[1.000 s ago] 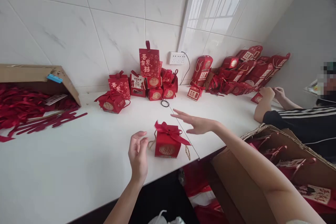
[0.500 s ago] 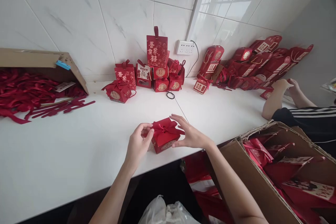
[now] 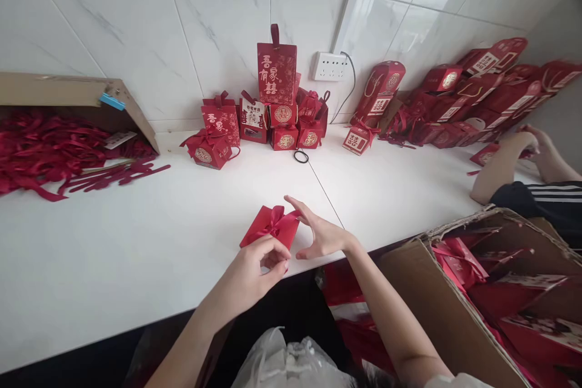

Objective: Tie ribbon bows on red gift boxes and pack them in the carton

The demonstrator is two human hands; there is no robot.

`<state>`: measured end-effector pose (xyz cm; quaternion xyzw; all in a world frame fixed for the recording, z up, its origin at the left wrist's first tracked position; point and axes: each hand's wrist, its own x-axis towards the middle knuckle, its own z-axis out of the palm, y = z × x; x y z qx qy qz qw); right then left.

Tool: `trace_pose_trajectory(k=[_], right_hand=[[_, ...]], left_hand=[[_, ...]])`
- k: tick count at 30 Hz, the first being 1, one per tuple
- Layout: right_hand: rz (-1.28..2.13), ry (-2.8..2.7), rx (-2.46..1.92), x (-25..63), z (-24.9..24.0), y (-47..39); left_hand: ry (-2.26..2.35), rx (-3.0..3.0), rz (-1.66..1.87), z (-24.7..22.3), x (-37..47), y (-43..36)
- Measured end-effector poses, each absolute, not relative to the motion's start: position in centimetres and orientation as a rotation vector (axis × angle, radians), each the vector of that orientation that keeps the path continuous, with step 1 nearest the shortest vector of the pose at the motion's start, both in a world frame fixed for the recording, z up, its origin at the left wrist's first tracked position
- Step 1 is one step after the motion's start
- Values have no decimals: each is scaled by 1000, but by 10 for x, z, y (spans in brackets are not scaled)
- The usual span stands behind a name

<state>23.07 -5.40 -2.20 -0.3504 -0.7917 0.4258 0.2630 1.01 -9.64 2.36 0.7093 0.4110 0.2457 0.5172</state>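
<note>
A red gift box (image 3: 256,224) with a red ribbon bow (image 3: 274,221) on top sits near the front edge of the white table. In front of the box is my left hand (image 3: 254,270), thumb and fingertips pinched together. A speck of red shows at those fingertips, too small to name. My right hand (image 3: 321,233) is open at the box's right side, thumb and fingers spread wide in a C shape. One ribbon tail reaches its fingers, though whether they touch is unclear. My left hand hides the box's lower front.
Several red gift boxes (image 3: 284,76) stand against the tiled wall, and more are piled at the right (image 3: 482,97). A carton of red ribbons (image 3: 82,88) lies at left. A cardboard box (image 3: 418,291) holds red packages. Another person's arms (image 3: 509,157) are at right.
My left hand has moved from the box's left side to its front, and its fingers are pinched. The box has turned and shifted slightly left. My right hand stays open beside it.
</note>
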Motion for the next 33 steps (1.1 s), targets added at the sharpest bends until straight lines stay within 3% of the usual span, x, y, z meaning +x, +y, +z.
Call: trace_pose_trajectory(k=[8,17,24,29,33], right_hand=[[1389,-2155,-825,236,-9,-24],[754,-1671,-1255,207,-38,-94],[774,-1714,-1197,216,-35,-102],[783,-1743,-1233,223,-31,-103],[769,-1731,-1244,226,-32,-105]], left_hand=[[662,1857,326,27,-12,-44],[999,1745,529,15,7,-85],[776,1718,-62,40,-27,-65],[1222,1896,696,41,-11,-40],[1290,2037,794,18,26,-42]])
